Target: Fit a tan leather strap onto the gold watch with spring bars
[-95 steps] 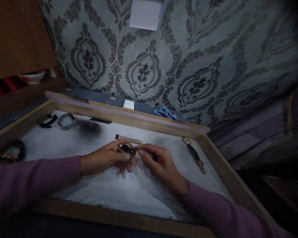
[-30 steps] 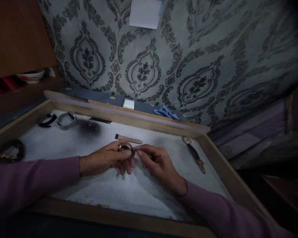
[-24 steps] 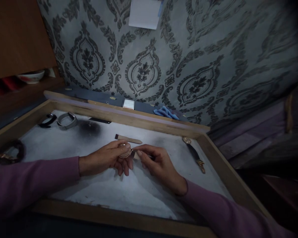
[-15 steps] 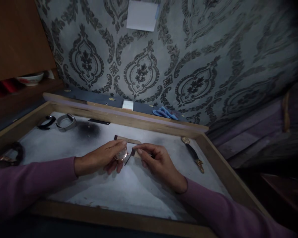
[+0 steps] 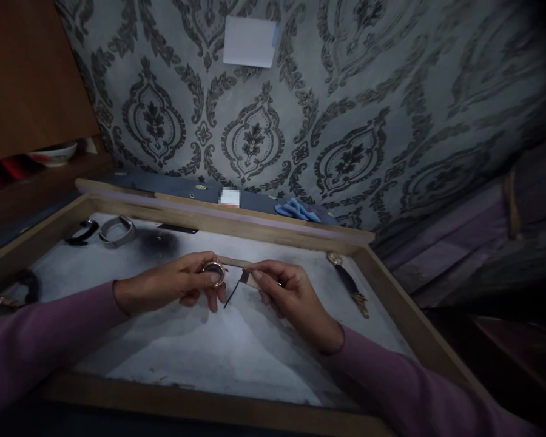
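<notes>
My left hand (image 5: 182, 282) is closed on a round watch case (image 5: 213, 274) with a rose-gold rim, the thumb lying across it. No strap shows on the case. To its right, my right hand (image 5: 284, 288) pinches a dark-and-tan watch strap (image 5: 246, 277) together with a thin dark tool (image 5: 232, 294) that slants down toward the left. A small gap separates the case from the strap. Behind both hands a tan strap piece (image 5: 234, 261) lies on the white surface, its left part hidden by my left hand.
A wooden-rimmed tray (image 5: 227, 216) surrounds the work. Inside lie a grey strap watch (image 5: 117, 232), a black watch (image 5: 82, 232), a dark watch (image 5: 13, 292) at left, and a gold watch with a black strap (image 5: 348, 280) at right. A blue cloth (image 5: 299, 209) sits behind.
My left hand has turned the watch case and drawn it slightly left and up, with the thumb now across it. The right hand still holds strap and tool. The view has shifted slightly.
</notes>
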Motion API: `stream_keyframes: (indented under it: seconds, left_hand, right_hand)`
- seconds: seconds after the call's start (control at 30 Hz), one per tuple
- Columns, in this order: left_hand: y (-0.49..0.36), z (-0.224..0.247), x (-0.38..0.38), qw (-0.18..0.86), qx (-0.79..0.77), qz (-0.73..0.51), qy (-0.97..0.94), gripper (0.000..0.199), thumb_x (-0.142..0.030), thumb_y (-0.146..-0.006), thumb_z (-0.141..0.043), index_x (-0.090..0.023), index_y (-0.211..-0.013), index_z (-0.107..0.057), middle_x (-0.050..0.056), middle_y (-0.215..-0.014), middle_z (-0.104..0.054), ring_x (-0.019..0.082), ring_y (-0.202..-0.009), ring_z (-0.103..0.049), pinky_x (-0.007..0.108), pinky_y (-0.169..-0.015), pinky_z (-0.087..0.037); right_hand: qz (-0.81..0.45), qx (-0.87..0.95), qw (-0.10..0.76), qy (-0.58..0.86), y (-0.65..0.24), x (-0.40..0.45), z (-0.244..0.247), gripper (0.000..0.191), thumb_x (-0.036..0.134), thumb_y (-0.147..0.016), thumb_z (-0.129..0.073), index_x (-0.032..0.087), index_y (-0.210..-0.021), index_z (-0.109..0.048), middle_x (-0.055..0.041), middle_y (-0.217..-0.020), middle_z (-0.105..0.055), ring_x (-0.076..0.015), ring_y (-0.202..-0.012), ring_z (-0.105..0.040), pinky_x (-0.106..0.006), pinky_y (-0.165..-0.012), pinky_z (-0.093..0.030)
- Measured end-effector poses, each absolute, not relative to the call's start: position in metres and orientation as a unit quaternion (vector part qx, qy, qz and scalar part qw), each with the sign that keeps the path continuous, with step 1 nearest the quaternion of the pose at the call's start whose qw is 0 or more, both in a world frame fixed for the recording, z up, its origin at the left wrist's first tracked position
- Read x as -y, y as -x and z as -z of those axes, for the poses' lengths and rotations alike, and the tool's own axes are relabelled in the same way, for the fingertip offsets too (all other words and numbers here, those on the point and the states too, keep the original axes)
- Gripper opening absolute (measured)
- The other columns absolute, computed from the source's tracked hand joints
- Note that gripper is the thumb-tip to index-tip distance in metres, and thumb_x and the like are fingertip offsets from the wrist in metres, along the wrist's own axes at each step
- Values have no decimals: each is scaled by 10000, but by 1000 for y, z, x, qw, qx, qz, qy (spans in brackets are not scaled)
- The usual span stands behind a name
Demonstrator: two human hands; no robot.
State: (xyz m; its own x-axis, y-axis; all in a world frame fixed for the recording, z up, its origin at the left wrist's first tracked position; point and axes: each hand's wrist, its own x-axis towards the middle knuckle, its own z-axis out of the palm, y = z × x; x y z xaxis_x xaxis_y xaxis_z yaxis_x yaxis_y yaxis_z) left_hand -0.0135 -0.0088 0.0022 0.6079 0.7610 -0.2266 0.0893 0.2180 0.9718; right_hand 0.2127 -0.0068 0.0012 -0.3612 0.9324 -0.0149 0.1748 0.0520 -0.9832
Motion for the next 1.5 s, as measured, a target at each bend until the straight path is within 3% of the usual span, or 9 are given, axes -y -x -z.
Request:
stream_keyframes:
  seconds: [0.13, 0.3, 0.47, 0.53, 0.7, 0.9, 1.07, 1.3, 1.5]
  left_hand:
    - [15, 0, 8, 719, -336, -249, -555, 224, -318, -905, -569, -170, -1060, -503, 110, -1034, -656, 229, -916, -686, 201, -509, -407]
    - [11, 2, 8, 684, -344, -277, -581, 201, -351, -906, -562, -179, -997, -511, 108, -1042, -652, 229, -980, -638, 228, -579, -475]
    - [8, 0, 8, 573, -403, -268, -662, 186, -361, -885, -556, -176, -905, -560, -26, -744, -530, 77, -584, -434, 184, -495, -348]
    - [7, 1, 7, 557, -414, -272, -667, 189, -362, -885, -544, -174, -895, -556, -53, -678, -475, 59, -523, -366, 182, -464, -295]
    - [5, 11, 7, 579, -407, -291, -643, 229, -404, -889, -521, -182, -900, -466, -10, -764, -589, 61, -502, -452, 179, -415, -298]
    - [1, 17, 13, 621, -366, -279, -634, 225, -378, -905, -528, -201, -917, -389, 36, -869, -622, 143, -707, -646, 199, -492, -422]
    - [-2, 22, 15, 634, -357, -295, -619, 214, -365, -921, -509, -209, -940, -363, 30, -874, -619, 148, -720, -652, 246, -564, -486]
    - [-4, 28, 14, 619, -361, -304, -628, 182, -332, -934, -490, -213, -930, -352, 35, -873, -627, 135, -681, -641, 234, -536, -500]
    - [-5, 26, 15, 609, -362, -308, -635, 141, -305, -931, -479, -206, -956, -382, 25, -860, -616, 121, -651, -624, 220, -521, -496]
  right_hand:
    - [-526, 636, 361, 434, -215, 7, -3, 356, 407, -835, -595, 104, -988, -702, 75, -462, -455, -34, -331, -287, -164, -316, -199]
    - [-522, 649, 361, 420, -217, 7, -3, 384, 433, -848, -592, 104, -1012, -702, 72, -475, -457, -36, -333, -294, -169, -320, -209]
    - [-521, 653, 361, 415, -218, 6, -3, 356, 410, -860, -586, 107, -1004, -706, 70, -478, -464, -37, -337, -299, -169, -324, -219]
    - [-520, 655, 360, 414, -218, 6, -2, 347, 402, -860, -587, 110, -1009, -703, 70, -480, -469, -39, -342, -306, -169, -328, -222]
    - [-528, 650, 358, 413, -218, 6, 0, 342, 415, -853, -592, 117, -980, -703, 73, -476, -456, -41, -346, -298, -177, -335, -219]
    - [-538, 642, 357, 414, -214, 5, 7, 363, 439, -830, -605, 113, -953, -705, 68, -469, -454, -49, -365, -314, -179, -348, -215]
    - [-567, 593, 362, 441, -213, 1, 18, 355, 416, -800, -636, 107, -960, -706, 72, -458, -457, -44, -358, -311, -174, -351, -216]
    - [-603, 554, 359, 448, -211, 2, 23, 320, 404, -796, -652, 120, -936, -700, 78, -445, -459, -39, -350, -285, -178, -337, -144]
    - [-591, 570, 354, 447, -209, 3, 25, 328, 412, -802, -647, 119, -938, -703, 78, -451, -457, -43, -362, -313, -180, -360, -205]
